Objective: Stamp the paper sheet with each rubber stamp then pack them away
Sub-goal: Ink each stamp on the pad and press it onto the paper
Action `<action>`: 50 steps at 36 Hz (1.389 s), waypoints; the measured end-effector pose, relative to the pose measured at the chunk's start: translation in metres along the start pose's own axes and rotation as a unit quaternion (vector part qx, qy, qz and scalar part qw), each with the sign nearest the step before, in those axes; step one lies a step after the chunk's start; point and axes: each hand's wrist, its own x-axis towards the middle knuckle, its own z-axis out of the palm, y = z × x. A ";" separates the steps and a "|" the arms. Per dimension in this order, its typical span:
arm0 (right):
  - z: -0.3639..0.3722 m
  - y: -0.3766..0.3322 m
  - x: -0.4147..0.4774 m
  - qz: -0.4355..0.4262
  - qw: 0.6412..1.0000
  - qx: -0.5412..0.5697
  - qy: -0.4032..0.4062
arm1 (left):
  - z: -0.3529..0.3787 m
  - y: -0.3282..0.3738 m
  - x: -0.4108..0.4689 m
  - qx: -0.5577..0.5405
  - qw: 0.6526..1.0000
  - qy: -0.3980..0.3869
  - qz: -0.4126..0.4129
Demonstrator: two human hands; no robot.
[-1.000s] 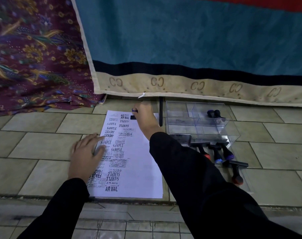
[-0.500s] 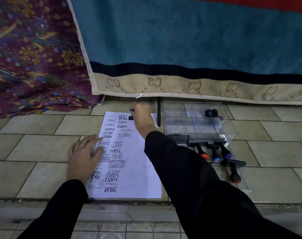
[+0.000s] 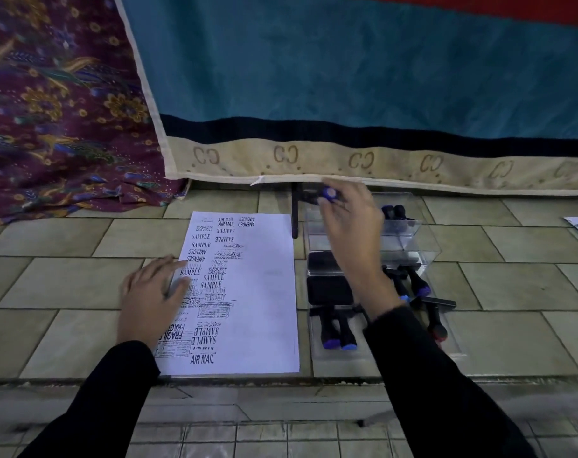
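My left hand [image 3: 148,302] lies flat, fingers straight, on the left edge of the paper sheet [image 3: 261,292], which sits near the tiled floor's [image 3: 66,285] near edge. My right hand [image 3: 353,226] pinches a purple-capped rubber stamp [image 3: 327,194] over the clear box [image 3: 423,239] at the far edge. I judge it is used and being packed. Next: set it beside the two stamps [image 3: 393,213] inside, then take another from the loose stamps [image 3: 337,328] by the ink pad [image 3: 328,290].

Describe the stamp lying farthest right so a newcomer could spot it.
Right of the paper stands a clear box. Of the stamps lying before it, take the rightmost stamp. Its handle end is red; the others' are blue or purple.
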 end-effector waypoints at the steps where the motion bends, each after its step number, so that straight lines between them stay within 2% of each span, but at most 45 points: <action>1: -0.014 0.002 -0.008 0.001 1.000 -0.016 0.010 | 0.000 0.000 0.000 0.002 1.000 -0.001 0.001; 9: -0.095 0.037 -0.085 0.025 0.987 -0.138 0.075 | 0.001 -0.002 0.001 0.013 1.000 -0.010 -0.003; 15: -0.117 0.062 -0.137 0.057 0.971 -0.225 0.051 | 0.002 -0.002 0.000 0.010 1.000 -0.006 0.000; 21: -0.122 0.065 -0.161 0.088 0.967 -0.239 0.029 | 0.004 -0.005 0.001 0.003 1.000 0.000 0.003; 35: -0.121 0.063 -0.168 0.086 0.952 -0.293 0.024 | 0.007 -0.010 0.003 -0.001 1.000 0.003 0.005; 46: -0.126 0.065 -0.167 0.087 0.945 -0.315 -0.027 | 0.006 -0.007 0.003 0.002 1.000 0.002 0.003; 50: -0.125 0.059 -0.144 0.052 0.956 -0.288 0.003 | 0.005 -0.005 0.002 -0.002 1.000 0.006 0.003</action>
